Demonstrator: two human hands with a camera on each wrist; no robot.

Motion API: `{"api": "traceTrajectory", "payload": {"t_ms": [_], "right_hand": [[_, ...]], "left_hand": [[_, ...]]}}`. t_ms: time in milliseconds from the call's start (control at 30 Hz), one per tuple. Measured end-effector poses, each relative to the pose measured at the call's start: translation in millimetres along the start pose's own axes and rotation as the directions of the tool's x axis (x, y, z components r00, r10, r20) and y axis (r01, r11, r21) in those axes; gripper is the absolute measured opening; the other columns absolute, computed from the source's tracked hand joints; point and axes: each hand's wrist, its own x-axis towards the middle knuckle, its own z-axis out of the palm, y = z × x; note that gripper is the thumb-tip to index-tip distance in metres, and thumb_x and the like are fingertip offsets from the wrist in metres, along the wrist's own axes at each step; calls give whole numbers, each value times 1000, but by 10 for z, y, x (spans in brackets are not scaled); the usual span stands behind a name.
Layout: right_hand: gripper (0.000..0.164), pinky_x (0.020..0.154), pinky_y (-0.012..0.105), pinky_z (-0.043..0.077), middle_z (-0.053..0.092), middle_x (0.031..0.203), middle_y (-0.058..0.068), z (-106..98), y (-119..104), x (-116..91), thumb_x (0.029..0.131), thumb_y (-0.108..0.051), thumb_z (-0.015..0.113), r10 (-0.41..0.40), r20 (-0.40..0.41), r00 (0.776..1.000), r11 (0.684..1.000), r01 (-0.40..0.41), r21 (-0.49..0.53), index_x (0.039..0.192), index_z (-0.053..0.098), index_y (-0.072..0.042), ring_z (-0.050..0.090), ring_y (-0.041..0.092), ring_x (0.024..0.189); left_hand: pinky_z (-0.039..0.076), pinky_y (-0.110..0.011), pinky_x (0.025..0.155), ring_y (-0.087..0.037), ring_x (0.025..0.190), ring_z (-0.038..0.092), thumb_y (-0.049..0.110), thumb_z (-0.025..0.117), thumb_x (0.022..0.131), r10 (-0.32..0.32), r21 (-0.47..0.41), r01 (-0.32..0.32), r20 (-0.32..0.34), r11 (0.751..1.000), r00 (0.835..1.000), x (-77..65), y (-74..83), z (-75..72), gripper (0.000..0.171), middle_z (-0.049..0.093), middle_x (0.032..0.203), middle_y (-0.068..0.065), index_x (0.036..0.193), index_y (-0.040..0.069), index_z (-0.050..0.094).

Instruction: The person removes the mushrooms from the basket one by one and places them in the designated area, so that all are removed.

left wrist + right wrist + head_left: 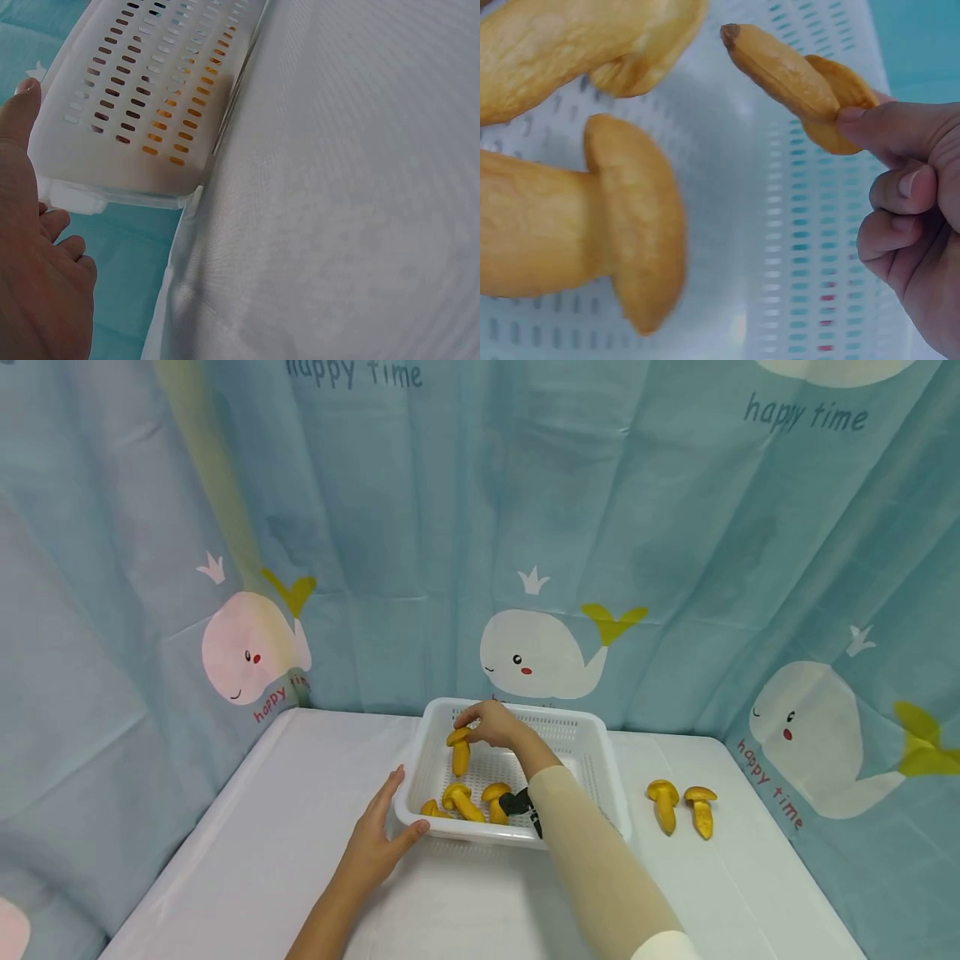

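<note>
In the head view, my right hand point(495, 725) pinches a yellow mushroom point(461, 758) by its cap, above the back left of a white basket point(517, 837). In the right wrist view, the thumb and index finger meet at the cap of this mushroom point(784, 75), its stem angled away and its brown tip outward. Several other mushrooms point(463, 802) lie along the basket's front inside. My left hand point(375, 839) spreads around the front left corner, thumb at the front rim and straight fingers along the left side. In the left wrist view, that hand point(37, 247) lies beside the slotted basket wall point(112, 165).
Two more mushrooms, one nearer the basket point(663, 806) and one farther right point(701, 812), lie on the white table point(750, 893). A blue curtain point(420, 527) with printed whales hangs behind and at both sides. A black wrist device point(519, 803) hangs over the basket's front.
</note>
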Motion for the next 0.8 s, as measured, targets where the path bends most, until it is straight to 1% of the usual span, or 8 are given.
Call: {"api": "traceTrajectory", "payload": {"t_ms": [100,233,400,533,600,667,700,800], "right_hand": [[28,81,41,60,68,132,0,-76,-79,-35,95,-13,74,-16,-13,1000,1000,16,-1,121,76,-21,62,22,111],[27,78,38,59,67,132,-1,-171,-194,-102,96,-14,73,-20,-39,999,1000,21,17,120,76,-26,61,22,112],[26,70,34,56,66,133,1,-256,-330,-227,95,-14,73,-52,-78,996,998,55,31,117,77,-27,61,24,104],[26,65,33,54,68,130,-2,-315,-386,-354,95,-15,73,-77,-103,992,996,81,44,116,77,-30,61,25,101],[26,65,32,54,68,129,-4,-351,-399,-424,94,-16,73,-83,-119,989,995,90,52,115,77,-32,60,22,102],[27,61,31,52,68,127,-5,-395,-411,-501,94,-16,73,-97,-140,985,993,105,55,114,77,-33,60,22,93],[27,59,30,51,68,126,-6,-418,-417,-540,94,-16,73,-103,-153,983,992,112,56,114,77,-34,59,20,90],[28,52,27,45,69,125,-6,-501,-433,-667,94,-15,73,-117,-191,975,988,133,75,113,77,-34,52,18,68]], "left_hand": [[30,-71,114,-39,154,27,46,78,89,4,-1,-4,-1,1000,1000,-3,-7,1,93,25,169,-2,164,30,25],[30,-70,115,-38,155,26,46,78,89,1,-3,-1,0,1000,1000,-3,-10,-2,93,25,170,-1,164,33,24],[30,-70,115,-38,154,27,45,79,89,5,-10,-5,-3,1000,1000,-9,-1,-1,93,25,169,-4,164,27,26],[29,-70,116,-37,154,27,43,79,89,10,-16,-10,-2,1000,1000,-11,1,4,93,25,169,-5,164,26,26],[29,-70,116,-37,154,27,43,79,89,11,-15,-11,-2,1000,1000,-10,3,7,93,26,169,-4,164,27,26],[28,-70,116,-37,154,27,43,79,89,10,-15,-10,-2,1000,1000,-9,8,8,93,26,169,-4,164,27,26],[28,-70,116,-37,154,27,43,79,89,8,-15,-8,-2,1000,1000,-8,11,8,93,26,169,-4,164,28,26],[28,-71,116,-37,155,27,44,79,89,1,-13,-1,1,1000,1000,0,17,8,93,26,169,-3,164,30,25]]}}
